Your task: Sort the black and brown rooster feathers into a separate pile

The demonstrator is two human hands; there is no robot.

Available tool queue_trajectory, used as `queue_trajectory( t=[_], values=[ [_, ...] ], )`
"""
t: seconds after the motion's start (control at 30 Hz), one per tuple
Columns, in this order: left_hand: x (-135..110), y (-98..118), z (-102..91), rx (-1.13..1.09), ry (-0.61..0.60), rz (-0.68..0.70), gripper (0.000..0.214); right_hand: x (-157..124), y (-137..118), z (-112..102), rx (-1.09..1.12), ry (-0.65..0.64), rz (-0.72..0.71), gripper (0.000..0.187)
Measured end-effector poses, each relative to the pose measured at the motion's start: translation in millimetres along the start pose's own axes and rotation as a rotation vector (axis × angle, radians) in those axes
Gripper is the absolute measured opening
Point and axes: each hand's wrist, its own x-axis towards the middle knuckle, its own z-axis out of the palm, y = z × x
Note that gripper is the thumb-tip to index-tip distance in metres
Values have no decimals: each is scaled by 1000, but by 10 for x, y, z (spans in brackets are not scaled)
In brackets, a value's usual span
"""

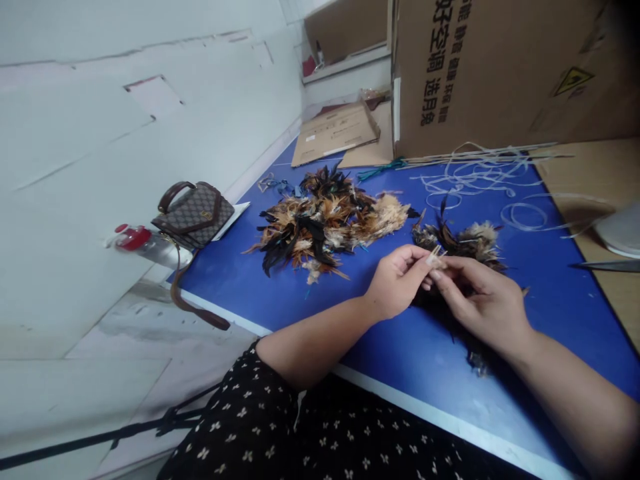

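Observation:
Over the blue tabletop my left hand [399, 283] and my right hand [485, 300] meet, fingertips almost touching. Between them is a small bunch of feathers [436, 255], its pale quill ends pointing up. Thumb and fingers of both hands are closed on it; the bunch's lower part is hidden by the fingers. Just behind and under the hands lies a smaller pile of dark and grey feathers [480, 243]. Left of my hands spreads a larger heap of brown, black and tan feathers [325, 220].
White plastic strapping [475, 175] lies tangled at the back right, before a large cardboard box [505, 80]. Scissor-like blades [607, 266] rest at the right edge beside a white round object [623, 230]. A patterned handbag [197, 215] and a red-capped bottle [150, 243] stand at left.

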Motion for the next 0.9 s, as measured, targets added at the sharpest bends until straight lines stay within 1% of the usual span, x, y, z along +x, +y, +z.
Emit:
queue_trajectory(
  t=[0.03,0.1,0.17,0.23,0.27,0.3,0.33,0.37,0.4,0.43,0.5,0.53,0.6,0.73,0.8,0.87,0.9],
  values=[
    [4,-4,1,-10,4,-10,57,1,10,-12,-27,15,13,17],
    [16,-14,2,-35,25,-21,57,8,64,-51,-88,61,86,23],
    [27,-24,3,-61,41,-21,56,26,164,-101,-170,125,193,30],
    [33,-32,6,-73,38,-23,57,54,271,-148,-260,158,291,30],
    [32,-35,9,-73,34,-25,57,69,306,-165,-297,166,309,33],
    [29,-38,12,-70,31,-29,57,85,321,-176,-318,170,291,41],
    [25,-40,17,-66,26,-34,57,100,311,-178,-318,174,239,50],
    [19,-43,21,-63,19,-40,57,113,280,-173,-298,180,162,55],
    [13,-45,25,-62,12,-43,57,122,230,-161,-259,179,77,54],
    [8,-49,28,-64,2,-46,56,128,172,-145,-208,163,-1,48],
    [1,-59,28,-70,-20,-52,57,128,60,-109,-105,110,-101,37],
    [-1,-66,25,-73,-34,-57,58,123,20,-96,-65,91,-118,34],
    [0,-82,11,-68,-68,-81,59,110,-14,-85,-17,66,-105,30],
    [13,-88,-24,-30,-139,-117,60,89,49,-101,-4,16,-55,30],
    [27,-62,-37,-41,-103,-73,58,80,104,-102,-48,46,-30,32],
    [47,-18,-50,-86,-7,-1,55,69,165,-99,-133,76,-20,33],
    [59,7,-58,-110,47,31,54,61,197,-99,-179,64,-30,33]
  ],
)
